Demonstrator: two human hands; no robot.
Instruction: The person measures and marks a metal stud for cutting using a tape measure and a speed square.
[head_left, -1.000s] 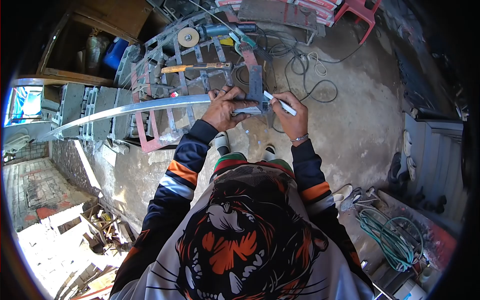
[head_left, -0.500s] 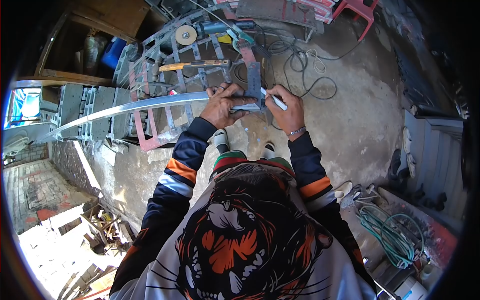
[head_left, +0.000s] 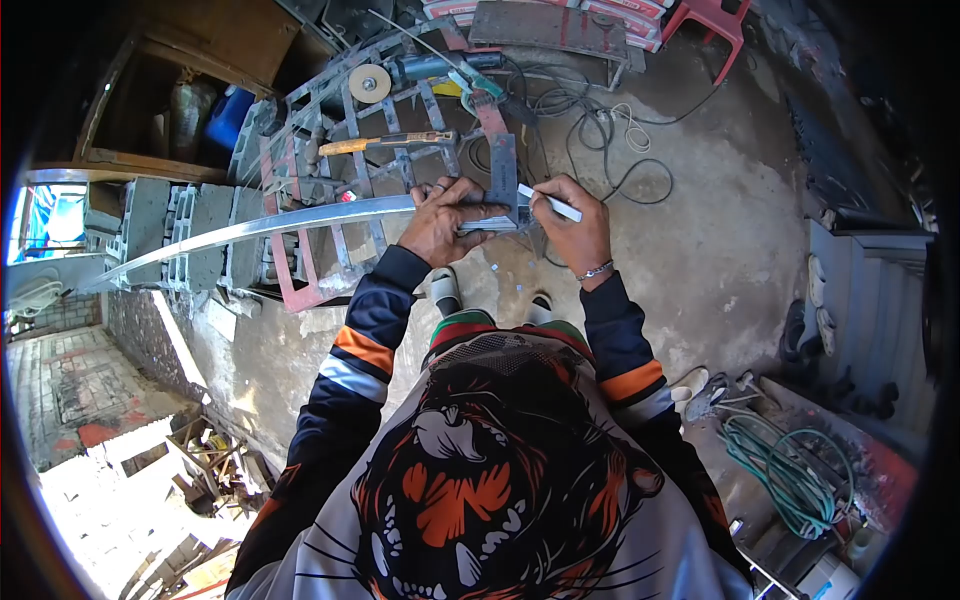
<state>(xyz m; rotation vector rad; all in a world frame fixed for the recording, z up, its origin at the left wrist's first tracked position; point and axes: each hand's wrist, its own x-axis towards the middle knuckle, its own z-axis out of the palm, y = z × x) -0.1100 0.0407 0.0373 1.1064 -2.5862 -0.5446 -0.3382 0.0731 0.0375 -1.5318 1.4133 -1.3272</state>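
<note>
My left hand [head_left: 440, 222] is closed around the near end of a long silver metal bar [head_left: 290, 221], its fingers also pressing a dark metal square [head_left: 503, 168] against it. The square's blade stands crosswise to the bar and points away from me. In my right hand [head_left: 578, 228] is a white marker [head_left: 562, 209], pinched between thumb and fingers. Its tip is right at the square's right edge, close by the bar's end. The bar runs far off to the left over a metal frame [head_left: 290, 283].
On the frame lie a hammer [head_left: 385, 143] and an angle grinder [head_left: 440, 66] with a pale disc. Black cables [head_left: 640, 195] coil on the concrete floor. Concrete blocks [head_left: 205, 215] stand at left, a red plastic chair [head_left: 728, 38] at back right, a green hose [head_left: 780, 470] at lower right.
The view has shifted a little, so the frame and bar appear slightly lower. The marker lies a bit flatter in my right hand. My left hand keeps its hold.
</note>
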